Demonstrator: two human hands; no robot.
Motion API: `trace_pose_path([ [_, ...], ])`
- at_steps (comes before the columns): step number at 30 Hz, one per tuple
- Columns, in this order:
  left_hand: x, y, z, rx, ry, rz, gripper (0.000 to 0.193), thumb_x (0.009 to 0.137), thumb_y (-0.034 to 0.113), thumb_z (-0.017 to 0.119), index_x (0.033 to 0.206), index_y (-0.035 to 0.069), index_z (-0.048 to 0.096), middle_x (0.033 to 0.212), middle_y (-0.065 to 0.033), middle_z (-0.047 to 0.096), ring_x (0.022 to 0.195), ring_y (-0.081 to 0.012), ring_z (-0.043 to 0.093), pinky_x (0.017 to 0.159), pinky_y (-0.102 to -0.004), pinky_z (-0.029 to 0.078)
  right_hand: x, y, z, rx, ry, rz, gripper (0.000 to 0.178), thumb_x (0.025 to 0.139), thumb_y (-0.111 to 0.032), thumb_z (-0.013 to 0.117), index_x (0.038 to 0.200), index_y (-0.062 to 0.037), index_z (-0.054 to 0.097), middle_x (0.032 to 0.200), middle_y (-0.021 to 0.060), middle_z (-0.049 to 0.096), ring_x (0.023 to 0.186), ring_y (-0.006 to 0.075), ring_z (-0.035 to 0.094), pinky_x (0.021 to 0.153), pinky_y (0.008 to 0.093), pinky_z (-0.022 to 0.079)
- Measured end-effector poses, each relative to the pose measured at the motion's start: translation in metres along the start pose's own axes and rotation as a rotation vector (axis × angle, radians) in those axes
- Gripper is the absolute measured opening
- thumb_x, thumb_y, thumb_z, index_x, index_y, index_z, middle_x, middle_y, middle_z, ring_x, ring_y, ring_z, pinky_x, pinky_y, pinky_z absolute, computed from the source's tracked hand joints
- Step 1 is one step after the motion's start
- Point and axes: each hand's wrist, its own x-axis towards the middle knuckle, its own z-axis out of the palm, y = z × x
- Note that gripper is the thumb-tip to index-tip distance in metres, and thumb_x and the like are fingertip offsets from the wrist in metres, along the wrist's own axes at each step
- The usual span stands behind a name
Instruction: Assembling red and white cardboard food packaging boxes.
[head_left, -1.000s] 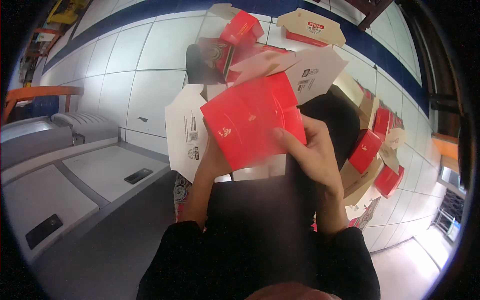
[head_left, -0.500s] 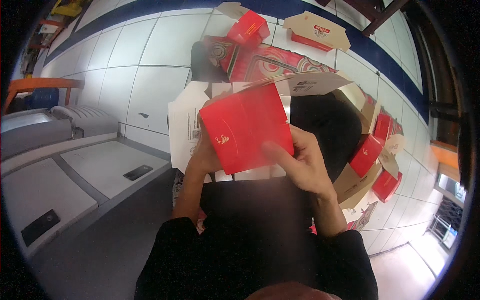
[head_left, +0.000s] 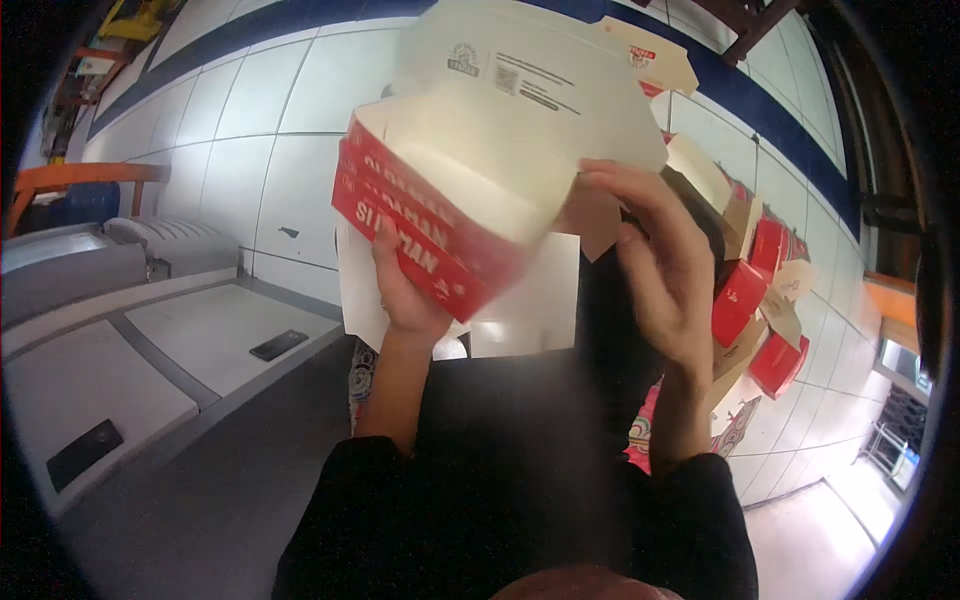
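Over the lap of a seated person in black sleeves, a red-and-white paperboard food box [head_left: 430, 235] tilts, its pale lid [head_left: 540, 75] raised. The left hand [head_left: 410, 295] grips the red wall, thumb outside; the right hand [head_left: 665, 250] curls at the far-right corner beside a side flap [head_left: 593, 222], though whether it pinches anything cannot be told. The step appears to be shaping the walls; tucking that flap would call for a steady left hold. Other red boxes [head_left: 740, 300] lie at right.
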Motion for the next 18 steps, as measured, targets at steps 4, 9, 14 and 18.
trace_pose_path([
  [4, -0.007, 0.013, 0.018, 0.029, 0.055, -0.146, 0.069, 0.103, 0.056, 0.048, 0.155, 0.012, 0.04, 0.145, -0.0099, 0.058, 0.13, -0.0287, 0.061, 0.106, -0.0507, 0.053, 0.015, -0.024, 0.006, -0.449, -0.227, -0.236, 0.05, 0.085, 0.01, 0.059, 0.133, -0.0019, 0.062, 0.137, 0.0174, 0.064, 0.125, 0.0351, 0.064, 0.101, 0.0398, 0.054],
  [9, -0.008, 0.015, 0.026, -0.084, 0.004, -0.303, 0.074, 0.1, 0.062, 0.046, 0.156, 0.014, 0.039, 0.148, -0.0126, 0.056, 0.134, -0.032, 0.058, 0.106, -0.0563, 0.052, 0.023, -0.024, 0.017, -0.676, -0.255, -0.252, 0.047, 0.087, 0.002, 0.064, 0.133, -0.0048, 0.059, 0.122, 0.0161, 0.066, 0.113, 0.0375, 0.066, 0.089, 0.0428, 0.057],
  [14, -0.01, 0.016, 0.027, -0.095, 0.014, -0.292, 0.074, 0.1, 0.062, 0.046, 0.156, 0.014, 0.039, 0.148, -0.014, 0.055, 0.135, -0.0335, 0.057, 0.106, -0.057, 0.052, 0.028, -0.004, 0.022, -0.751, -0.25, -0.367, 0.031, 0.087, -0.008, 0.059, 0.118, -0.0033, 0.055, 0.098, 0.0155, 0.058, 0.096, 0.037, 0.064, 0.074, 0.045, 0.056],
  [18, -0.011, 0.023, 0.024, -0.032, 0.002, -0.331, 0.072, 0.1, 0.058, 0.049, 0.154, 0.011, 0.042, 0.147, -0.0143, 0.057, 0.135, -0.0335, 0.056, 0.11, -0.0548, 0.049, 0.025, -0.009, 0.02, -0.758, -0.258, -0.388, 0.03, 0.087, -0.008, 0.059, 0.117, -0.0039, 0.055, 0.099, 0.0146, 0.058, 0.096, 0.0355, 0.064, 0.074, 0.0444, 0.056],
])
